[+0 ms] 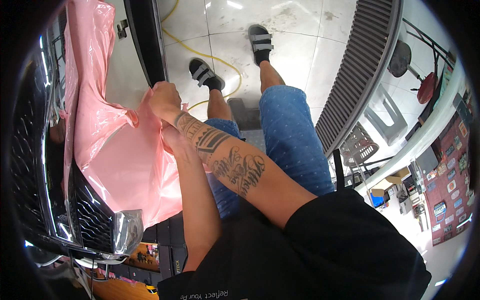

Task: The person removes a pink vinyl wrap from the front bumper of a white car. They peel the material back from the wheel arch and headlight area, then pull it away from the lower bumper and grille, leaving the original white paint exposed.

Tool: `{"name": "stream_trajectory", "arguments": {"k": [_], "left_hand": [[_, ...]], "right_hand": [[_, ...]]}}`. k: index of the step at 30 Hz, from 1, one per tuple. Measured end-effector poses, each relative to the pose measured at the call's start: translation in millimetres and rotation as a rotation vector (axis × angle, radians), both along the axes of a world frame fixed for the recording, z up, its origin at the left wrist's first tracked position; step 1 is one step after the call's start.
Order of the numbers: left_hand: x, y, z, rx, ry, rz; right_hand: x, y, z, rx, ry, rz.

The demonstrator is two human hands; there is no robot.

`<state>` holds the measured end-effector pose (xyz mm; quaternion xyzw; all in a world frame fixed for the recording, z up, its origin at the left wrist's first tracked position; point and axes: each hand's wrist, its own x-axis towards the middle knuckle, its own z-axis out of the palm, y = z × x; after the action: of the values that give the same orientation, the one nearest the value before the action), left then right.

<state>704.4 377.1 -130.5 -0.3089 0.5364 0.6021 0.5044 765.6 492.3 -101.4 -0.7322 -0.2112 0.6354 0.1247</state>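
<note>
A glossy pink film (132, 165) drapes in wrinkles over the front of a car, smooth across its middle and bunched at the edges. My right hand (165, 101) is closed on the bunched film at its edge, beside a dark strip on the car body (145, 45). The tattooed right forearm crosses over my left one. My left hand (171, 136) is at the film just below the right wrist; its fingers are hidden behind the right forearm and folds of film. Under the film's lower edge sits a clear lamp (128, 231).
Black honeycomb grille (30, 150) fills the left side. A yellow hose (227, 62) curves over the tiled floor by my sandalled feet. To the right are a dark ribbed panel (350, 75), a grey plastic stool (387, 117), a basket (361, 145) and a round black seat (400, 59).
</note>
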Motion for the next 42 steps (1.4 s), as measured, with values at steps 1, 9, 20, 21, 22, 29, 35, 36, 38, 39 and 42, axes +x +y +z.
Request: {"name": "stream_trajectory", "arguments": {"k": [1,9,20,21,22,29,35,36,38,39,42], "left_hand": [[0,-1,3,-0.012,0.006,-0.020],[2,-1,46,0.146,-0.280,-0.081],[-1,-10,109,0.109,-0.266,-0.260],[-1,-13,110,0.120,-0.260,-0.240],[-2,-14,112,0.132,-0.255,-0.220],[1,-19,130,0.242,-0.296,-0.250],[35,-62,72,-0.002,0.099,-0.390],[39,-54,77,-0.016,0.090,-0.518],[46,-35,95,-0.046,-0.087,-0.414],[47,-32,97,-0.038,-0.047,-0.448],[53,-19,106,-0.126,0.012,-0.533]], "right_hand": [[1,-4,5,0.014,0.009,-0.021],[0,-36,29,0.280,0.003,-0.271],[8,-67,86,0.376,0.076,-0.383],[9,-68,91,0.356,0.100,-0.379],[9,-69,96,0.335,0.123,-0.376],[30,-68,122,0.423,0.127,-0.033],[92,-5,101,0.012,0.310,0.112],[94,4,96,0.060,0.315,0.117],[89,30,69,-0.193,0.634,0.426],[76,34,56,-0.265,0.608,0.507],[57,51,25,-0.537,0.679,0.642]]}}
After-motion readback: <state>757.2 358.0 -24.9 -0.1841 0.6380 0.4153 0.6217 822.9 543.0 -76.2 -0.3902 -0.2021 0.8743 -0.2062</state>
